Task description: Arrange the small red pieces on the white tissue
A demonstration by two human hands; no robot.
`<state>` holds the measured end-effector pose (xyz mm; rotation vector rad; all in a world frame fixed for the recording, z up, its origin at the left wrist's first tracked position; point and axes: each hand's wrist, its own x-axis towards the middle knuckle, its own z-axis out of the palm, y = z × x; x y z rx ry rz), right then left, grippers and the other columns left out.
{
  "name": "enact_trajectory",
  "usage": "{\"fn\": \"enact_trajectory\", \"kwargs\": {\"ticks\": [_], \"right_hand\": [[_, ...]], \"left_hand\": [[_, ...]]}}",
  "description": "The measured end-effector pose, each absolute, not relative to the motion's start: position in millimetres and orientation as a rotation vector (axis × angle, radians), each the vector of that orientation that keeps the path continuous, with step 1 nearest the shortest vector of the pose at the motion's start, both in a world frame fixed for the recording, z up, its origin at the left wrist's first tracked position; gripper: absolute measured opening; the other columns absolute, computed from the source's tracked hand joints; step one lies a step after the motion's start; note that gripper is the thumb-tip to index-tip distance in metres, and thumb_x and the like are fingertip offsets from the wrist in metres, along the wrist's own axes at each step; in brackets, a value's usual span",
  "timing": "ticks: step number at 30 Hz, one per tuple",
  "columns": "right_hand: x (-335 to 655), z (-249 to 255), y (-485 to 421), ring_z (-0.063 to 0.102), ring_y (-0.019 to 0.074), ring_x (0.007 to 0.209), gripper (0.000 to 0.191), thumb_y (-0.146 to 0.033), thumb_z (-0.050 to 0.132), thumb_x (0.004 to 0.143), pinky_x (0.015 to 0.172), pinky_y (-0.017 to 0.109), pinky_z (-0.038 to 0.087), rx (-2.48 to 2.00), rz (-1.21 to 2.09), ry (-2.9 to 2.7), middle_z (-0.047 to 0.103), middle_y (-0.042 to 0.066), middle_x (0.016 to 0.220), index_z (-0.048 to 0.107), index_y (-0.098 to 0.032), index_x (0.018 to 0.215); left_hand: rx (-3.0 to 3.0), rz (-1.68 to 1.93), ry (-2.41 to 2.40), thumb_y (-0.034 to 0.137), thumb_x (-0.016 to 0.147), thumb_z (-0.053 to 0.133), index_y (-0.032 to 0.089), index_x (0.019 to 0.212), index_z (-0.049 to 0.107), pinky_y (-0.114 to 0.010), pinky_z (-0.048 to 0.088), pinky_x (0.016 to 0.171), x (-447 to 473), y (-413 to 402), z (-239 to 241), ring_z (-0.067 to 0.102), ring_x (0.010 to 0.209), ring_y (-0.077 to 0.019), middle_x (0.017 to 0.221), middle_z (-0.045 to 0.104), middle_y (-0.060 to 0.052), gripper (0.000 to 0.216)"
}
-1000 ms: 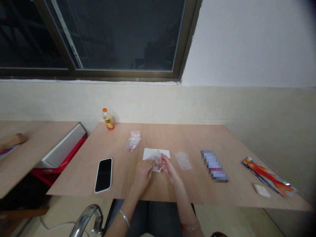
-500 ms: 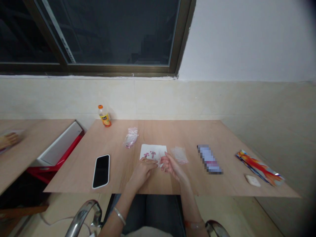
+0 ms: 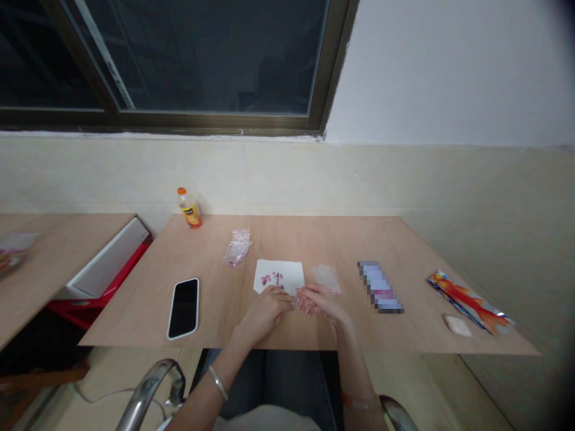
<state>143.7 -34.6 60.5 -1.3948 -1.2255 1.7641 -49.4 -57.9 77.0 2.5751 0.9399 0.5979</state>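
Observation:
My left hand (image 3: 269, 310) is closed in a pinch at the near edge of a white sheet (image 3: 291, 270). Facing it, my right hand (image 3: 318, 299) has its fingers curled and the thumb and forefinger together. A small see-through, pinkish piece (image 3: 294, 302) shows between the fingertips of both hands; its kind is too small to tell. Tiny pink and dark red bits (image 3: 273, 278) lie scattered on the sheet. Just beyond my right hand lies a clear zip bag (image 3: 327, 277). Another zip bag (image 3: 238, 246), with pink bits inside, rests behind and left of the sheet.
A phone with a dark screen (image 3: 184, 308) lies at left, a phone with a lit, blurred screen (image 3: 381, 287) at right. Farther right are an orange packet (image 3: 469, 301) and a small white case (image 3: 457, 325). A juice bottle (image 3: 190, 208) stands at the back left.
Both hands have drawn slightly toward the table's near edge, off the sheet's lower part. The see-through piece came along between the fingertips, and more of the sheet shows.

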Motion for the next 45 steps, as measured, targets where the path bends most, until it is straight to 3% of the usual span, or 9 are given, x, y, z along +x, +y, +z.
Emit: {"fn": "enact_trajectory", "kwargs": {"ticks": [6, 11, 17, 27, 31, 38, 45], "right_hand": [[145, 65, -36, 0.061, 0.0134, 0.045, 0.055, -0.067, 0.047, 0.077, 0.040, 0.021, 0.046, -1.477, 1.772, -1.277, 0.065, 0.005, 0.054, 0.059, -0.016, 0.063], [148, 64, -40, 0.060, 0.0136, 0.044, 0.047, -0.064, 0.058, 0.071, 0.040, 0.021, 0.045, -1.428, 1.783, -1.410, 0.064, 0.002, 0.051, 0.057, -0.017, 0.069], [164, 75, -47, 0.061, 0.0121, 0.047, 0.043, -0.057, 0.064, 0.070, 0.043, 0.020, 0.045, -1.333, 1.839, -1.361, 0.065, 0.001, 0.056, 0.061, -0.015, 0.075], [145, 79, -44, 0.061, 0.0123, 0.052, 0.038, -0.049, 0.073, 0.062, 0.044, 0.021, 0.039, -1.176, 1.826, -1.128, 0.067, 0.003, 0.068, 0.065, -0.015, 0.077], [137, 84, -43, 0.058, 0.0109, 0.050, 0.034, -0.048, 0.074, 0.063, 0.044, 0.020, 0.037, -1.113, 1.742, -1.083, 0.063, 0.000, 0.060, 0.065, -0.016, 0.072], [124, 87, -43, 0.052, 0.0087, 0.049, 0.034, -0.048, 0.074, 0.064, 0.045, 0.020, 0.037, -1.064, 1.649, -0.990, 0.059, -0.002, 0.059, 0.062, -0.017, 0.069], [118, 86, -44, 0.056, 0.0117, 0.054, 0.038, -0.054, 0.068, 0.067, 0.046, 0.021, 0.040, -1.100, 1.537, -1.068, 0.062, 0.001, 0.061, 0.062, -0.017, 0.069]], "left_hand": [[2.739, 0.431, 0.803, 0.006, 0.086, 0.049, 0.018, 0.086, 0.068, -0.030, 0.038, 0.083, -45, -54, 89, 0.062, 0.093, -0.0165, 0.095, 0.072, -0.004, 0.022], [2.826, 0.401, 0.732, 0.011, 0.090, 0.048, 0.020, 0.084, 0.067, -0.031, 0.036, 0.084, -41, -53, 90, 0.061, 0.096, -0.0164, 0.094, 0.072, -0.003, 0.021], [2.848, 0.510, 0.907, 0.014, 0.090, 0.049, 0.020, 0.091, 0.067, -0.032, 0.037, 0.089, -51, -48, 90, 0.059, 0.103, -0.0172, 0.111, 0.068, -0.001, 0.018], [2.647, 0.658, 1.019, 0.009, 0.088, 0.049, 0.020, 0.102, 0.068, -0.039, 0.040, 0.095, -60, -39, 102, 0.055, 0.115, -0.0215, 0.120, 0.064, -0.007, 0.026], [2.286, 0.887, 1.093, 0.016, 0.087, 0.051, 0.021, 0.104, 0.068, -0.038, 0.043, 0.095, -53, -40, 105, 0.060, 0.106, -0.0203, 0.114, 0.068, -0.008, 0.025], [1.609, 1.002, 0.967, 0.031, 0.076, 0.067, 0.015, 0.091, 0.070, -0.027, 0.051, 0.075, -33, -41, 105, 0.068, 0.079, -0.0182, 0.086, 0.073, -0.008, 0.022], [1.410, 1.021, 0.993, 0.031, 0.078, 0.058, 0.012, 0.072, 0.069, -0.026, 0.050, 0.064, -30, -32, 99, 0.066, 0.063, -0.0167, 0.067, 0.071, -0.006, 0.023]]}}
